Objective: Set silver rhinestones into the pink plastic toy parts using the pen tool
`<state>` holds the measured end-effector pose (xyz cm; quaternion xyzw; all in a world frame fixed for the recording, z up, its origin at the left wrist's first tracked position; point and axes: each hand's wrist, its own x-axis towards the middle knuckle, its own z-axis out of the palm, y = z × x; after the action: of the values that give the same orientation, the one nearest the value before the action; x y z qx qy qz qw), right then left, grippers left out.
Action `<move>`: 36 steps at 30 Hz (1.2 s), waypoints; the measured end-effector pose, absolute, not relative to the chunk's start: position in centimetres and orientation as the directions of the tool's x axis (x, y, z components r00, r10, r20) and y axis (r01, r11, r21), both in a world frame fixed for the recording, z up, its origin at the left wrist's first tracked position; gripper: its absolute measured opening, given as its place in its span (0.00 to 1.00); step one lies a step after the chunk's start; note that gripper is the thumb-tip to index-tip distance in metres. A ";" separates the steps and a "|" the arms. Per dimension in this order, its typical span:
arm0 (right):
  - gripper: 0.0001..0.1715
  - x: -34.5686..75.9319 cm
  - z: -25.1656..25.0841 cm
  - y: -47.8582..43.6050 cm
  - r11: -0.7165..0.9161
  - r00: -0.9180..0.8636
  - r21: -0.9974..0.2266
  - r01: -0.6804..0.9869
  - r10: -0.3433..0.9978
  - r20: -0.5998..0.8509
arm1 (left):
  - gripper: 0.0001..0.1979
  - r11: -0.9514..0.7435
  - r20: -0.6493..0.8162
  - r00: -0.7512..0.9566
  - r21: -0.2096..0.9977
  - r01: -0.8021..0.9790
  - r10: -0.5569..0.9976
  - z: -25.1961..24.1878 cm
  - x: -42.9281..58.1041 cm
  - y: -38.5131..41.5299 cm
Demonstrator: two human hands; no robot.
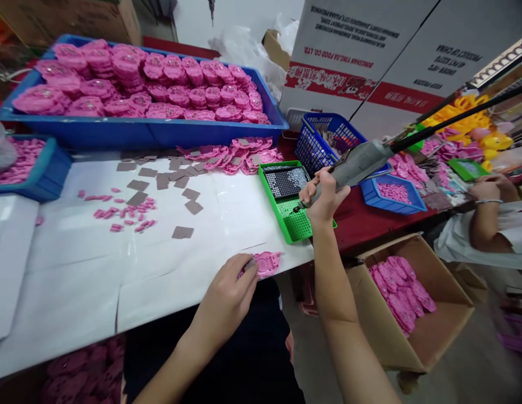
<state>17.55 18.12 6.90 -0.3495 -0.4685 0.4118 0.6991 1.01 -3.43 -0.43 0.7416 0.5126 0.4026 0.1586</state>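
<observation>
White paper [155, 272] lies beneath the work. Partly under the left hand [229, 283] lies a pink casing [267, 262]; whether its fingers pinch, I cannot tell. Beyond, the right hand [323, 197] wraps a screwdriver [360, 165], its bit [296, 209] at a green tray [301, 227]. Steadying the casing flat should help.

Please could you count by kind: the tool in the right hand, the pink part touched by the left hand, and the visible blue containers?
Handheld tool in right hand: 1
Pink part at left hand: 1
Blue basket: 1
Solid-walled blue bins: 3
Total: 6
</observation>
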 end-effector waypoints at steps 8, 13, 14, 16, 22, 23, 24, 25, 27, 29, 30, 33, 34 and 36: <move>0.17 17.3 6.7 18.2 0.424 0.242 -0.877 -0.224 0.896 0.371 | 0.12 -0.469 0.511 0.093 0.681 0.563 0.854 -1.1 1.7 -2.9; 0.18 17.1 6.8 18.2 0.430 0.224 -0.883 -0.190 0.894 0.387 | 0.12 -0.474 0.513 0.095 0.686 0.553 0.853 -1.5 1.6 -2.9; 0.17 17.1 6.8 18.3 0.427 0.226 -0.884 -0.188 0.895 0.384 | 0.12 -0.473 0.511 0.094 0.689 0.550 0.854 -1.6 1.6 -2.9; 0.17 17.1 6.9 18.3 0.424 0.233 -0.886 -0.190 0.896 0.379 | 0.13 -0.473 0.512 0.090 0.693 0.544 0.854 -1.8 1.6 -2.9; 0.19 17.1 6.9 18.2 0.426 0.231 -0.888 -0.174 0.894 0.383 | 0.12 -0.474 0.514 0.082 0.703 0.530 0.854 -1.7 1.6 -2.8; 0.19 17.1 6.8 18.2 0.428 0.228 -0.888 -0.171 0.894 0.387 | 0.11 -0.474 0.515 0.079 0.704 0.529 0.854 -1.6 1.6 -2.8; 0.20 17.1 6.8 18.2 0.431 0.226 -0.886 -0.169 0.892 0.391 | 0.11 -0.474 0.516 0.077 0.704 0.529 0.853 -1.5 1.6 -2.8; 0.21 17.1 6.7 18.2 0.435 0.223 -0.885 -0.168 0.891 0.395 | 0.11 -0.474 0.517 0.076 0.705 0.528 0.853 -1.4 1.5 -2.8; 0.23 17.2 6.6 18.3 0.439 0.219 -0.883 -0.168 0.890 0.400 | 0.11 -0.473 0.514 0.078 0.707 0.525 0.854 -1.3 1.5 -2.7; 0.22 17.2 6.4 18.4 0.441 0.219 -0.881 -0.172 0.889 0.402 | 0.11 -0.471 0.506 0.085 0.712 0.521 0.858 -1.2 1.5 -2.7; 0.21 17.1 6.3 18.5 0.440 0.217 -0.881 -0.171 0.889 0.402 | 0.10 -0.471 0.505 0.085 0.713 0.519 0.859 -1.3 1.5 -2.7; 0.19 17.0 6.4 18.6 0.433 0.222 -0.886 -0.164 0.891 0.395 | 0.09 -0.472 0.510 0.081 0.711 0.522 0.856 -1.4 1.5 -2.7; 0.18 16.9 6.6 18.5 0.428 0.231 -0.889 -0.165 0.892 0.387 | 0.09 -0.474 0.513 0.080 0.707 0.525 0.854 -1.4 1.5 -2.7; 0.16 16.9 7.3 17.7 0.430 0.267 -0.883 -0.186 0.887 0.376 | 0.09 -0.478 0.517 0.086 0.700 0.531 0.852 -1.6 1.5 -2.7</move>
<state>16.87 17.74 7.31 -0.3732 -0.4697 0.3817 0.7032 1.45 -2.69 -1.57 0.7172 0.4818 0.4742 0.1692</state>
